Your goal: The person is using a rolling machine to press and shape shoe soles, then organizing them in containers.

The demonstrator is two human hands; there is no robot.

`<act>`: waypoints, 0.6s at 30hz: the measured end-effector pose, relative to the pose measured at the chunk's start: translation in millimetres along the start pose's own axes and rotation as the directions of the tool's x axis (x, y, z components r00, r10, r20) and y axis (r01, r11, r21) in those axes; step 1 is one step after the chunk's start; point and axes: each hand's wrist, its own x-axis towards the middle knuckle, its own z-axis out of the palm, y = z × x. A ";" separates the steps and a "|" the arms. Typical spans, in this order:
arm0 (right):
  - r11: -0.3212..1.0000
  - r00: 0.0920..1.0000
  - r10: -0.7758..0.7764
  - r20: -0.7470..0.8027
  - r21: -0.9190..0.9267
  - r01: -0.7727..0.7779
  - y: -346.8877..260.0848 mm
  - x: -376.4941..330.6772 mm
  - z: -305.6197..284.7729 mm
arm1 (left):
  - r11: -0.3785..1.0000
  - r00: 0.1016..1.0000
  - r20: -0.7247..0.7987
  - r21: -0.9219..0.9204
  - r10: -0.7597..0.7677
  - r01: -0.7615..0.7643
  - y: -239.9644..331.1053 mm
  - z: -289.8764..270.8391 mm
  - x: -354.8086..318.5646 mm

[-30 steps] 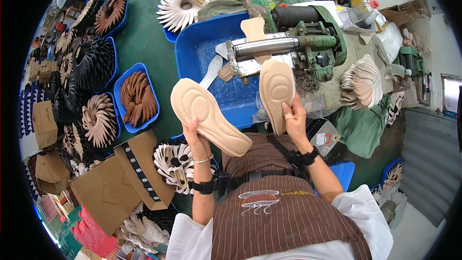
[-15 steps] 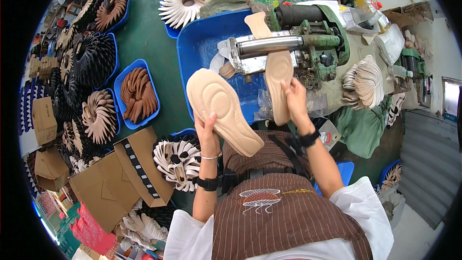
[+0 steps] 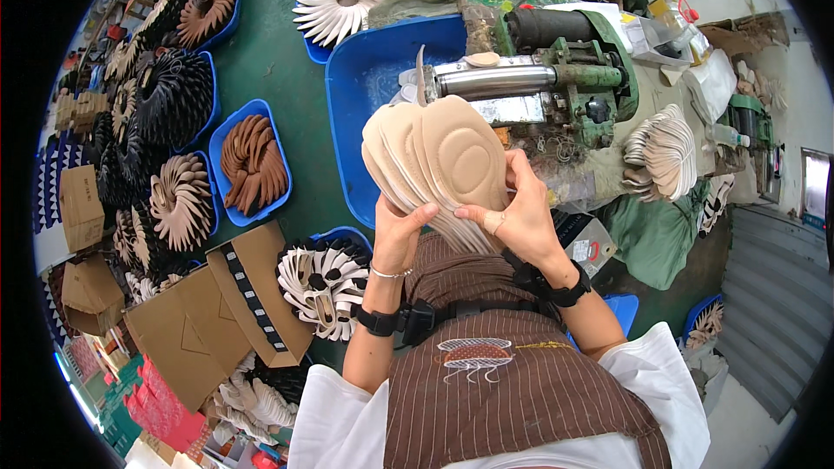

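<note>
A fanned stack of beige shoe insoles [image 3: 460,152] is held between my two hands, above my lap and in front of the roller machine. My left hand [image 3: 401,233] grips its left lower edge, with the thumb on top. My right hand [image 3: 519,213] grips the right side, its thumb pressed on the front insole and its fingers behind. Beyond the stack is the green machine's shiny metal roller [image 3: 495,80]. A beige rounded piece [image 3: 483,59] lies at the roller's far side, and a thin curved piece stands at its left end.
A large blue tub [image 3: 349,104] sits under the machine, with pale pieces inside. More insoles [image 3: 667,152] are bundled on the bench at right. Blue bins of fanned insoles, such as a brown bunch [image 3: 254,163], stand on the green floor at left, near opened cardboard boxes [image 3: 195,330].
My right hand has come away from the roller to the left and now holds the stack together with my left hand. The insoles, earlier lined up in my left hand, are now fanned out.
</note>
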 end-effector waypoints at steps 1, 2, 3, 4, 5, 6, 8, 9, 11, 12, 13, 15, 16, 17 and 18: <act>1.000 1.000 -0.009 -0.009 0.026 0.009 4.3 -1.5 0.2 | 0.998 0.999 0.022 0.055 -0.036 0.035 -0.5 -6.4 1.0; 0.999 1.000 -0.018 -0.018 0.051 0.019 6.7 -2.7 0.2 | 0.998 0.999 0.024 0.055 -0.037 0.035 -1.8 -6.7 2.1; 0.999 1.000 -0.016 -0.019 0.051 0.017 4.7 -4.3 1.9 | 1.000 1.000 0.029 0.027 -0.003 0.003 -3.0 -7.2 2.1; 0.960 0.999 0.021 -0.043 0.280 -0.008 0.8 -5.5 4.8 | 1.000 0.999 0.034 -0.002 0.030 -0.030 -5.0 -8.2 2.1; 0.869 0.996 0.062 -0.058 0.495 -0.026 -0.9 -6.3 6.4 | 0.997 1.000 0.013 -0.073 0.017 -0.016 -14.2 -11.1 2.4; 0.868 0.996 0.064 -0.061 0.496 -0.025 0.6 -6.2 5.6 | 0.997 1.000 0.015 -0.072 0.015 -0.013 -16.9 -8.5 3.2; 0.899 0.995 -0.054 -0.082 0.430 0.085 5.4 -5.8 3.1 | 0.913 0.998 0.065 -0.406 -0.001 0.028 -20.7 -3.8 4.7; 0.899 0.995 -0.052 -0.084 0.430 0.083 5.3 -5.1 1.3 | 0.936 1.000 0.008 -0.351 0.001 0.002 -18.5 0.0 4.4; 0.852 0.955 -0.118 -0.273 0.466 0.239 4.5 -3.5 -2.4 | 0.915 0.998 0.067 -0.403 0.004 0.024 -16.2 -4.7 4.8; 0.852 0.954 -0.120 -0.273 0.465 0.240 13.8 -7.2 -7.5 | 0.890 0.992 0.128 -0.453 0.015 0.045 -13.0 -7.7 5.4; 0.862 0.972 -0.103 -0.211 0.469 0.193 36.1 -12.9 -15.6 | 0.908 0.999 0.040 -0.419 -0.005 0.022 -11.0 -12.6 5.0; 0.889 0.988 -0.056 -0.145 0.444 0.116 80.4 -20.5 -21.5 | 0.942 1.000 -0.031 -0.336 0.007 -0.017 -6.1 -25.4 3.4; 0.888 0.987 -0.058 -0.152 0.444 0.120 102.3 -16.1 -18.7 | 0.960 0.999 -0.035 -0.279 0.017 -0.026 -6.9 -37.4 4.4; 0.916 0.983 -0.016 -0.184 0.391 0.088 123.0 -7.2 -15.8 | 0.961 0.999 -0.032 -0.276 0.016 -0.025 -9.5 -50.6 5.1; 0.940 0.977 0.025 -0.210 0.339 0.048 132.6 2.3 -14.9 | 0.957 0.997 -0.068 -0.286 0.020 -0.039 -13.2 -65.0 3.5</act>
